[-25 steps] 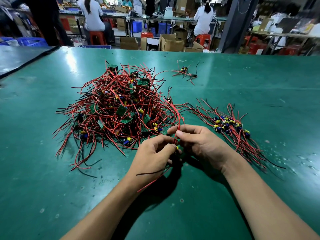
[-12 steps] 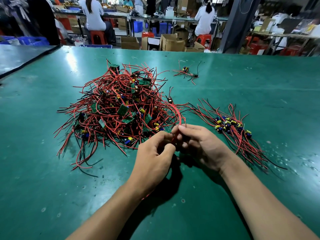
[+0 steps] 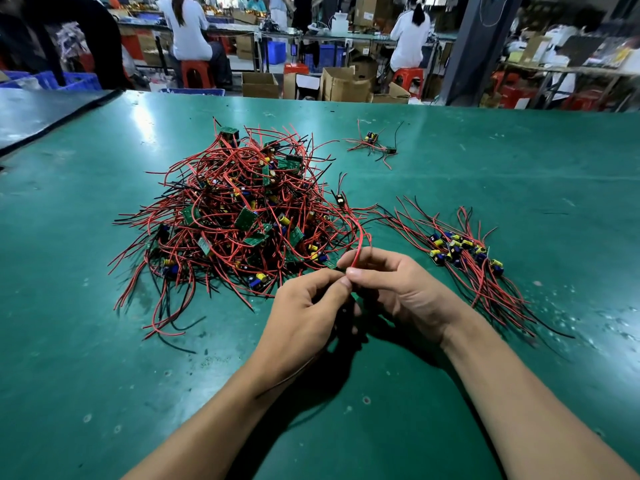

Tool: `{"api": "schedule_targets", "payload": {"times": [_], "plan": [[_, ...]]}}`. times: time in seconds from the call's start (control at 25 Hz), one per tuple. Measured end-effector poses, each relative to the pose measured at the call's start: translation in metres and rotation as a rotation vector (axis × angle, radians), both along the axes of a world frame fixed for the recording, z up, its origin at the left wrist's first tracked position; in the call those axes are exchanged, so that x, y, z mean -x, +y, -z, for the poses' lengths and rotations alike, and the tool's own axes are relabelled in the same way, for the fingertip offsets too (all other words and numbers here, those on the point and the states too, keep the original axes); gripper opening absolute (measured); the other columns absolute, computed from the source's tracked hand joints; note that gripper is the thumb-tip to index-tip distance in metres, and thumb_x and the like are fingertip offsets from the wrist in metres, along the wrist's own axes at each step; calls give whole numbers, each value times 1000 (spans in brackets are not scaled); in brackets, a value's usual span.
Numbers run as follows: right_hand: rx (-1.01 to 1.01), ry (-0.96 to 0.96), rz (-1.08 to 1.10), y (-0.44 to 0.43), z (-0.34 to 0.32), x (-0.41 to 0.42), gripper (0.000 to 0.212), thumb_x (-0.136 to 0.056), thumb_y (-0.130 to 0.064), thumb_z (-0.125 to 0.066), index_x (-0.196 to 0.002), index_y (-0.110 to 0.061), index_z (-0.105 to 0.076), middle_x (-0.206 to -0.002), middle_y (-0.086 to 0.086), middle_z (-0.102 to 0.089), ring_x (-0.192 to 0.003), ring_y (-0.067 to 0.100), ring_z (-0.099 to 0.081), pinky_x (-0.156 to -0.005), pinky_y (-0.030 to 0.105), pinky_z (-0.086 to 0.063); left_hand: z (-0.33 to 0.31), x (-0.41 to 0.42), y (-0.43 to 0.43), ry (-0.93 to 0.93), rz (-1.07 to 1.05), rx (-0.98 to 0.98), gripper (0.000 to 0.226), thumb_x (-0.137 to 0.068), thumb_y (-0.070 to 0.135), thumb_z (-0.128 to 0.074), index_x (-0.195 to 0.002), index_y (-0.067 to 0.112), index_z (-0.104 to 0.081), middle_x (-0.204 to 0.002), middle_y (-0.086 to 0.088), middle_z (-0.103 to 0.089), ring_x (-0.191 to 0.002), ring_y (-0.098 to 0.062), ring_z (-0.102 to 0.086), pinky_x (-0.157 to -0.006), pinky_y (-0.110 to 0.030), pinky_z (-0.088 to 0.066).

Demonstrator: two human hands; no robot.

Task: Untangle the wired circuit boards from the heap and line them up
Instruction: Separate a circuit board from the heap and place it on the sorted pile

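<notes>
Green worktop — your left hand and right hand each pinch the red wire to free it from the heap.

L hand and R hand meet at fingertips, forearms bare, converging. R thumb and forefinger pinch red wire; L fingers curl round trailing wire.
</notes>
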State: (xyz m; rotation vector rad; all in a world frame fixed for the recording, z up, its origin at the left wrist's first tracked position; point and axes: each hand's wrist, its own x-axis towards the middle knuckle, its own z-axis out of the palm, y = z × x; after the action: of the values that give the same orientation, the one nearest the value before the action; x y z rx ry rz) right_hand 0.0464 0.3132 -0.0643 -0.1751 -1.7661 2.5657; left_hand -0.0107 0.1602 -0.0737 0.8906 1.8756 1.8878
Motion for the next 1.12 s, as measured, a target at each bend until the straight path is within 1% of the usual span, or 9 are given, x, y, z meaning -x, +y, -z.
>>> {"api": "schedule_targets", "payload": {"times": [0.12,0.28,0.36,0.44,0.52,0.6,0.68,0.92,1.12], "plan": [[-20,-51,-57,1,0,0,16,-87,-14,-70,-103,-13,-73,-81,11,-64,-59,21,-62,-57,37,-56,-1,0,-1,-176,101,-63,26,-100,8,-50,-81,4,-67,-63,-11,-64,-47,-24,-59,-46,-33,-53],[22,-44,-116,2,-1,-1,19,-90,-12,-66,-108,-11,-72,-80,17,-63,-59,26,-64,-60,40,-58,1,4,-1,-244,147,-75,29,-101,10,-48,-80,-7,-59,-61,-14,-59,-44,-25,-53,-46,-38,-50],[-35,-24,-51,0,1,1,17,-89,-14,-68,-104,-11,-74,-80,19,-62,-60,30,-59,-63,40,-51,1,7,-1,-263,142,-71,30,-101,10,-48,-78,-5,-59,-59,-13,-58,-41,-23,-53,-43,-29,-47],[-134,-19,82,-3,4,4,18,-83,-18,-75,-100,-11,-75,-85,21,-56,-70,36,-44,-71,45,-36,1,10,1,-286,117,-70,29,-99,8,-49,-76,0,-64,-57,-11,-58,-39,-21,-52,-41,-23,-44],[-209,14,194,-6,6,5,16,-86,-16,-75,-99,-7,-74,-75,13,-61,-65,30,-49,-63,34,-39,0,12,2,-296,83,-68,28,-98,7,-50,-75,6,-66,-55,-10,-57,-38,-21,-52,-41,-20,-42],[-299,67,295,-5,7,8,10,-90,-10,-70,-97,-4,-73,-58,-14,-62,-49,1,-53,-48,11,-39,1,12,4,-269,49,-44,30,-97,6,-51,-72,8,-67,-53,-9,-56,-38,-21,-51,-41,-20,-41],[-410,93,393,2,10,11,7,-90,-10,-71,-95,-6,-75,-52,-20,-59,-47,-4,-53,-49,5,-37,1,11,5,-233,41,-19,30,-97,6,-51,-72,7,-67,-53,-8,-57,-38,-21,-51,-42,-21,-41],[-626,148,682,15,13,15,7,-86,-9,-76,-81,-13,-78,-89,-14,-74,-87,-2,-66,-81,8,-42,1,8,4,-101,41,74,27,-98,8,-53,-74,6,-67,-52,-4,-60,-38,-19,-56,-41,-19,-40],[-648,178,868,15,15,17,11,-86,-11,-76,-83,-22,-75,-94,-7,-75,-92,3,-68,-82,12,-45,-1,8,3,-125,56,81,26,-97,7,-54,-75,3,-67,-50,-4,-60,-38,-18,-56,-41,-18,-40]]}}
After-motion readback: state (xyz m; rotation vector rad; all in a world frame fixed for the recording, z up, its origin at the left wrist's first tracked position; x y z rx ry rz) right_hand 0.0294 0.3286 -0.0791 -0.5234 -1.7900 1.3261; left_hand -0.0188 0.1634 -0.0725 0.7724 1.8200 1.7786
